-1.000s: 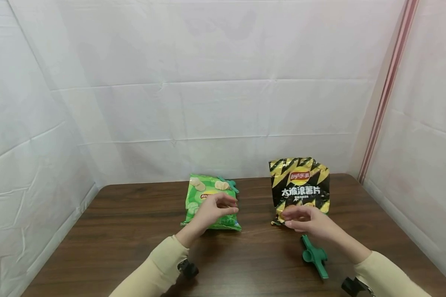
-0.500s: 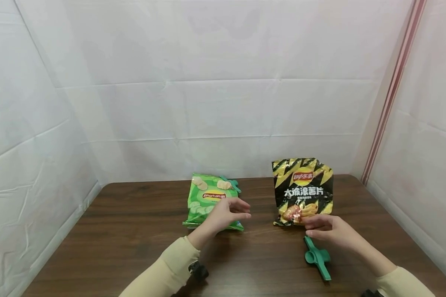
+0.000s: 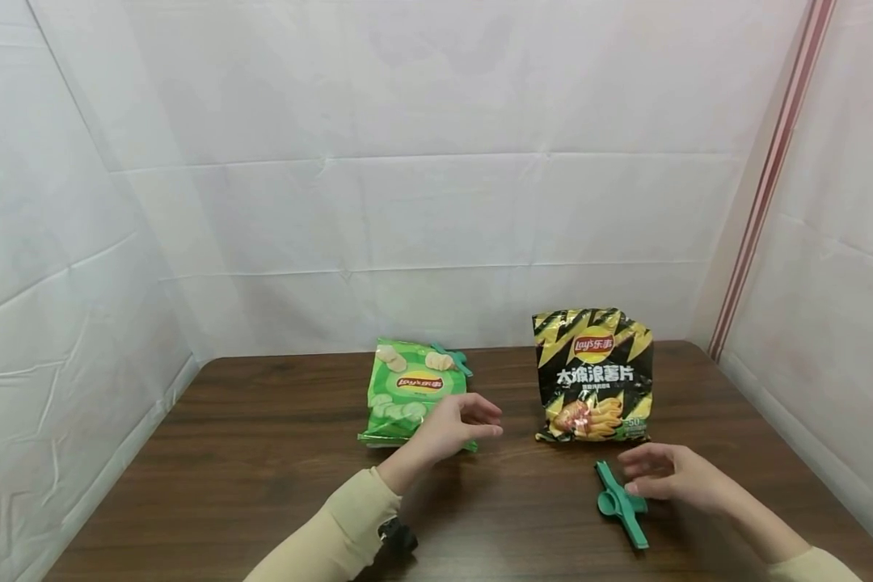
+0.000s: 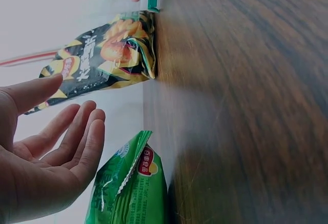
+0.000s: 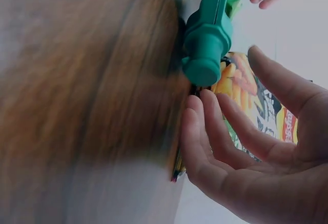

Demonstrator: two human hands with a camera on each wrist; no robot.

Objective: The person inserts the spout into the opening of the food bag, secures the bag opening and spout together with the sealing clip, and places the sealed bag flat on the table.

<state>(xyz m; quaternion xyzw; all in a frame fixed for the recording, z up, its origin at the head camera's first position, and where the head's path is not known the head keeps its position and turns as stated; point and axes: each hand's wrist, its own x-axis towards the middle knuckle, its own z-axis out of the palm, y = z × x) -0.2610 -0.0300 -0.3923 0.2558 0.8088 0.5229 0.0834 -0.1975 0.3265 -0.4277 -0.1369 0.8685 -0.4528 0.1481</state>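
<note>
My left hand (image 3: 451, 426) hovers in front of the green Lay's chip bag (image 3: 415, 384), fingers loosely bent and holding nothing. In the left wrist view that chip bag (image 4: 136, 188) is beside the hand, apart from the fingers. My right hand (image 3: 687, 477) is just right of a green bag clip with a round spout (image 3: 620, 503), which lies on the table. The right wrist view has the clip (image 5: 207, 44) close beyond the fingertips, with nothing gripped. Behind it, the black and yellow Lay's chip bag (image 3: 595, 376) stands upright.
A second green clip (image 3: 454, 357) lies behind the green bag's right top corner, partly hidden. The dark wooden table (image 3: 262, 453) is bounded by white sheeting (image 3: 429, 210) at the back and sides.
My right hand has moved away from the front of the black bag, toward me and rightward, to beside the clip. My left hand has shifted slightly right. The bags and clips stay put.
</note>
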